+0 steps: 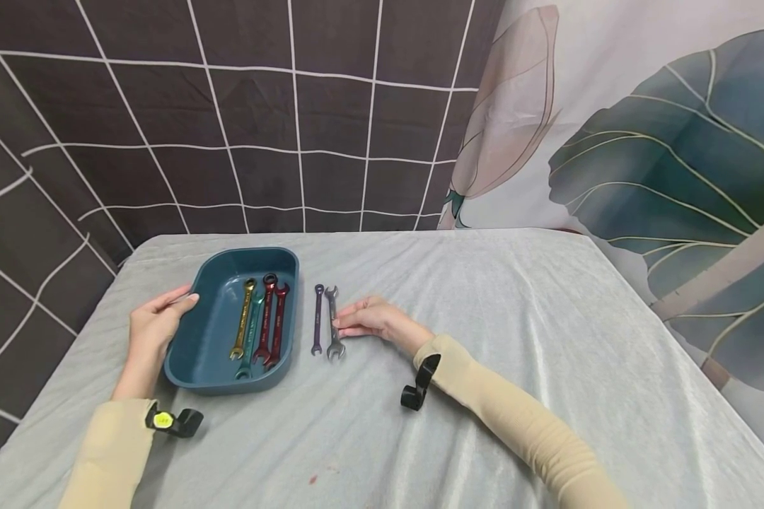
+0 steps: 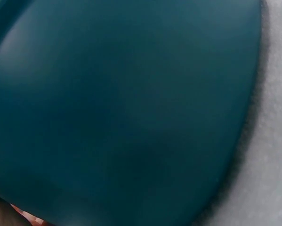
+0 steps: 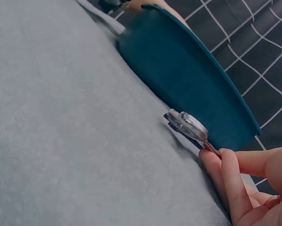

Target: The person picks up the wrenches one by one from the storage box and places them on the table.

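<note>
On the left a blue plastic tray (image 1: pixel 206 339) stands with several wrenches in it: a gold wrench (image 1: pixel 243 318), a teal wrench (image 1: pixel 251 336) and two red ones. My left hand (image 1: pixel 155 326) grips its left rim, the thumb over the edge. Right of the tray my right hand (image 1: pixel 377 319) pinches a silver wrench (image 1: pixel 332 304) by the middle of its shaft. Beside that lies a slim purple wrench (image 1: pixel 317 319), roughly parallel to it. In the right wrist view the thumb and fingertips meet at the silver wrench's (image 3: pixel 192 126) shaft, its end pointing away from the hand.
A pale grey cloth (image 1: pixel 471 304) covers the table. Behind it hangs a dark curtain (image 1: pixel 255 106) with a white grid, and a leaf-patterned curtain (image 1: pixel 675 177) hangs at the right. Black straps with small mounts sit on both wrists.
</note>
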Action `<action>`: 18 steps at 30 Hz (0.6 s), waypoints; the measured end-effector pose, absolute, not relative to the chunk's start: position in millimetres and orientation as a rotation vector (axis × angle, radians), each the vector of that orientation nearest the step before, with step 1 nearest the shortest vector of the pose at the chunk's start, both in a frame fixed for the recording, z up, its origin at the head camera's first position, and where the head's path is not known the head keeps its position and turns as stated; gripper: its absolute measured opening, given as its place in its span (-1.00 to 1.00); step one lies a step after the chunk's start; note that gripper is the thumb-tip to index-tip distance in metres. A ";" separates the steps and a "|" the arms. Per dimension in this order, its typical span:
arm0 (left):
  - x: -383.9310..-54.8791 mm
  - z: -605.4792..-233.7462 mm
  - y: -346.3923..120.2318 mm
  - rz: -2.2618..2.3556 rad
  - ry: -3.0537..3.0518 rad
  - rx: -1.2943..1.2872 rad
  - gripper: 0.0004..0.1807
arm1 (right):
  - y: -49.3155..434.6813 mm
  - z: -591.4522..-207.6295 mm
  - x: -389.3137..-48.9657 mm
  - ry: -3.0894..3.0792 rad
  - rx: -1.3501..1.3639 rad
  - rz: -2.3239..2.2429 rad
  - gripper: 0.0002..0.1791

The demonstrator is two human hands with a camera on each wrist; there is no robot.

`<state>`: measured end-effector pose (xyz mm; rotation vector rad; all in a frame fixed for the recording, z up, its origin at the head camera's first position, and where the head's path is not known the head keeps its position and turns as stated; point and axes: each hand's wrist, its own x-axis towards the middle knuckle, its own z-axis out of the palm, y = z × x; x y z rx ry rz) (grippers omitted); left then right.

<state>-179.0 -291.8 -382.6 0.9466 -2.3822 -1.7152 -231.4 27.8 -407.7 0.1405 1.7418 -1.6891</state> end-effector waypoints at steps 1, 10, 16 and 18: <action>-179.0 -382.8 -291.9 -1.716 -2.380 0.945 -0.39 | 27.7 -407.6 -231.0 1.751 0.134 -1.681 -0.63; -179.0 -383.2 -291.6 -1.712 -2.377 0.943 -0.39 | 27.9 -404.5 -229.5 1.787 0.112 -1.622 -0.62; -179.5 -383.1 -290.8 -1.709 -2.368 0.956 -0.40 | 29.8 -401.7 -227.2 1.826 0.087 -1.589 -0.63; -179.4 -382.7 -290.4 -1.704 -2.370 0.957 -0.40 | 30.4 -400.8 -226.1 1.860 0.064 -1.570 -0.65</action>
